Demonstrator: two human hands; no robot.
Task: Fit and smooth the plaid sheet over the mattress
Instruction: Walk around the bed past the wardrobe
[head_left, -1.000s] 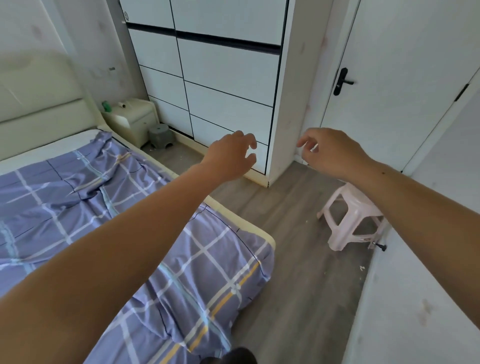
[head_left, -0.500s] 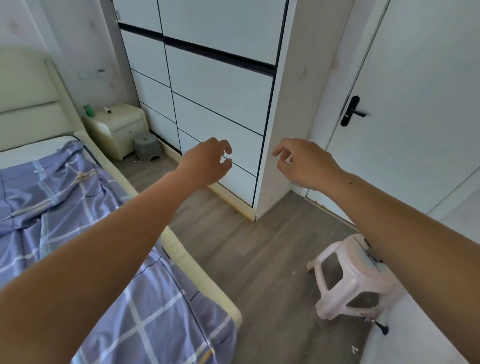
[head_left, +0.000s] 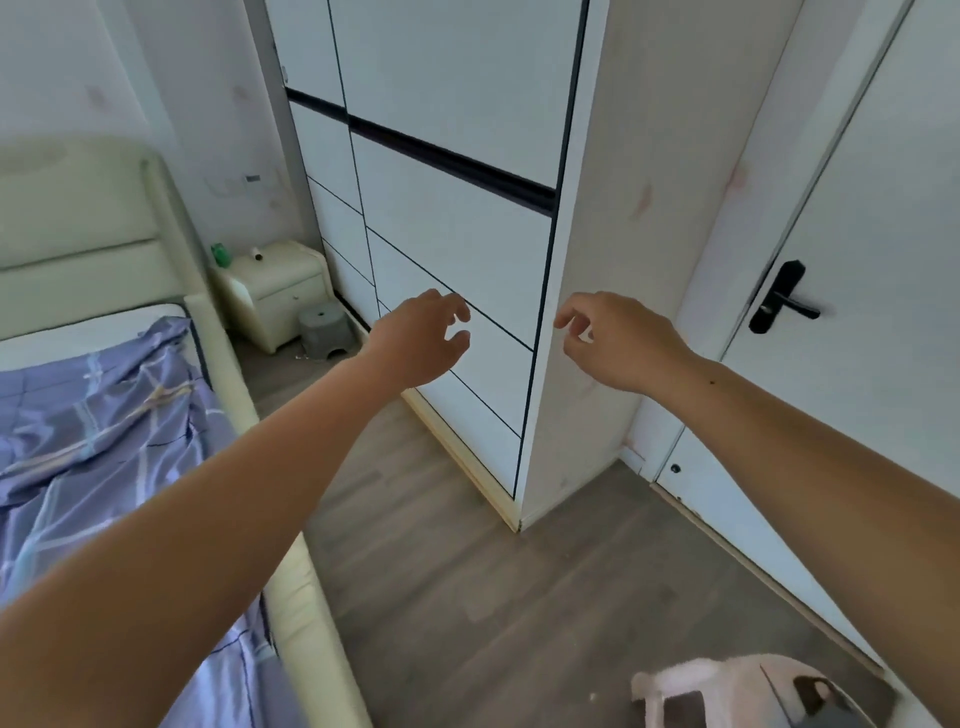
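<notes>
- Grey-brown wood-look laminate floor, bare between the bed and the wardrobe.
- Lilac plaid cotton sheet at far left, rumpled in folds over the white mattress, stopping short of the head end; a strip of mattress left bare there.
- Cream padded bed frame along the sheet's right edge, cream padded headboard behind.
- Left hand out in the air before the tall white wardrobe with black trim lines; fingers loosely curled and apart, gripping nothing, well clear of the sheet.
- Right hand level with it near the wardrobe's corner; fingers bent, spread, empty.
- Cream bedside cabinet in the far corner, small grey plastic stool just beside it.
- White door with black lever handle at right.
- Pale pink plastic stool at bottom right.
</notes>
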